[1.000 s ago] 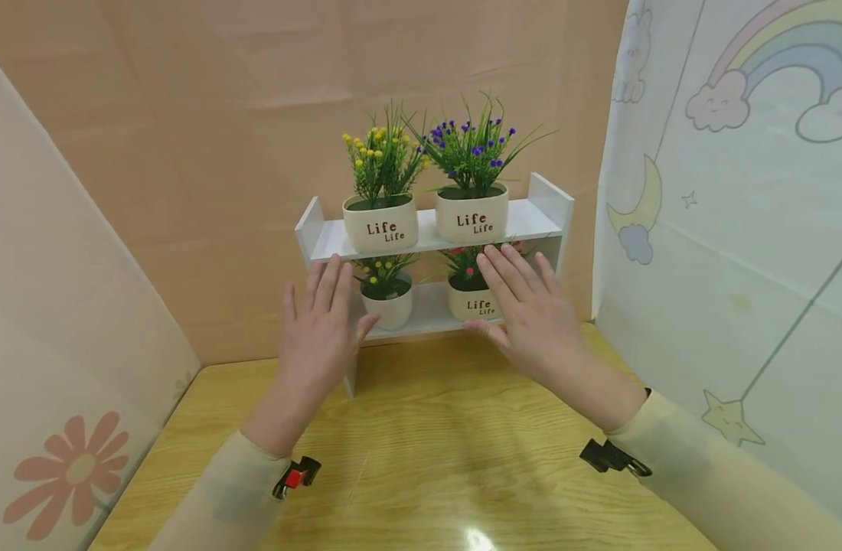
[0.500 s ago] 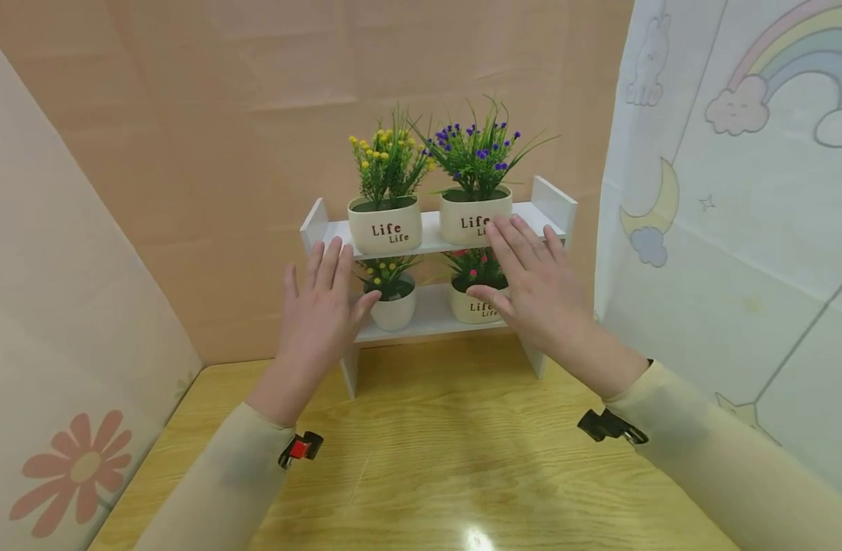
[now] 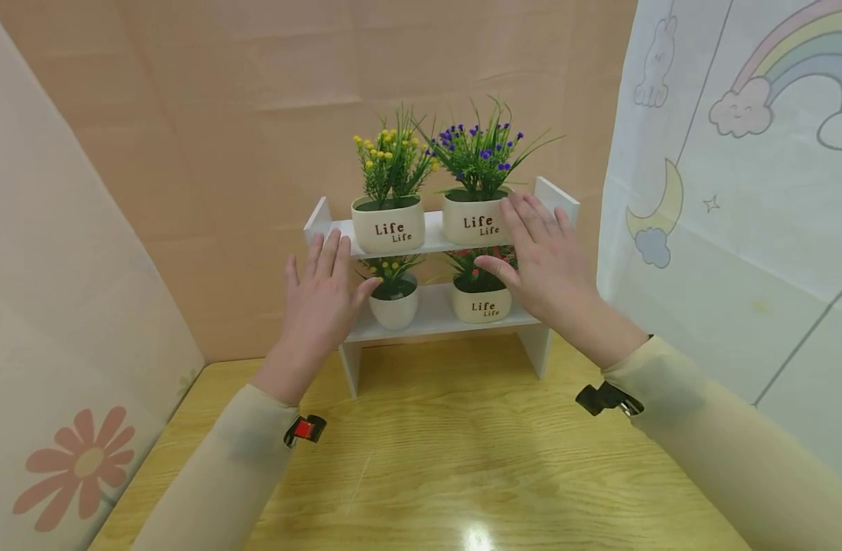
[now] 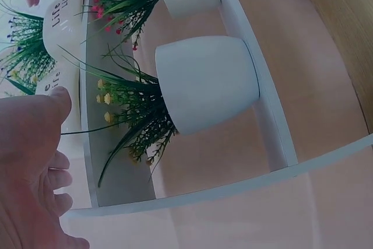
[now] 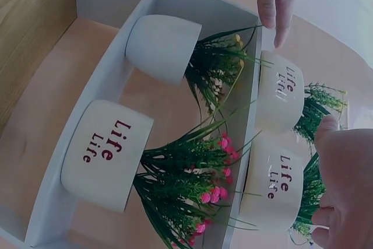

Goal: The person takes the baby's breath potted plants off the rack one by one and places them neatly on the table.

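A white two-tier shelf [image 3: 435, 308] stands on the table. Its top tier bears a cream pot with yellow flowers [image 3: 386, 229] and another with purple flowers [image 3: 462, 228], both lettered "Life". Below are a plain white pot with yellow flowers [image 3: 393, 312] and a "Life" pot with pink-red flowers [image 5: 105, 155]. My left hand [image 3: 319, 302] has its fingers extended before the shelf's left end. My right hand [image 3: 553, 264], also with extended fingers, overlaps the right edge of the purple-flowered pot; whether it touches cannot be told. Neither hand holds anything.
The wooden tabletop [image 3: 435, 451] spreads in front of the shelf. A peach cloth [image 3: 221, 153] hangs behind it. Pale printed cloths close in the left side [image 3: 63, 268] and the right side [image 3: 724, 291].
Both hands have risen. The right has moved up and slightly rightward from the lower pink-flowered pot to the upper purple-flowered one, uncovering the lower pot. The pots stay on their tiers.
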Action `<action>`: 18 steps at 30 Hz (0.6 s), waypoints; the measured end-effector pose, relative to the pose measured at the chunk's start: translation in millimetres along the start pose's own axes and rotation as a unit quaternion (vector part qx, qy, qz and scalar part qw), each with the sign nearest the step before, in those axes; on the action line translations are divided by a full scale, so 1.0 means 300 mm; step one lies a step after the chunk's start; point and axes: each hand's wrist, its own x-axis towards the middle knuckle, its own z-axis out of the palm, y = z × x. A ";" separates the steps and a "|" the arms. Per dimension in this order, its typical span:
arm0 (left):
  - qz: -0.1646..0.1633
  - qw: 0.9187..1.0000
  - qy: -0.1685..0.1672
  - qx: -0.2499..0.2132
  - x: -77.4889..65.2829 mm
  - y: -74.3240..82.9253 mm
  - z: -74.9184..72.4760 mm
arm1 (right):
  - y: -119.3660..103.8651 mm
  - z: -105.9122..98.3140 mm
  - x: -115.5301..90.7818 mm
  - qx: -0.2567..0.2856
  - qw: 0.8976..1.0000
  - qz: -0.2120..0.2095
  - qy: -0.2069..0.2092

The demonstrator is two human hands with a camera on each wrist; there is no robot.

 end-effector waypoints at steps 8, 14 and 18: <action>-0.004 0.999 -0.030 -0.011 0.026 -0.004 0.007 | 0.032 -0.014 0.024 0.019 1.000 0.021 -0.005; -0.003 0.999 -0.043 -0.015 0.039 -0.009 0.022 | 0.050 -0.017 0.056 0.035 0.998 0.043 -0.008; 0.003 0.999 -0.037 -0.020 0.038 -0.014 0.030 | 0.059 -0.022 0.084 0.056 0.995 0.072 -0.034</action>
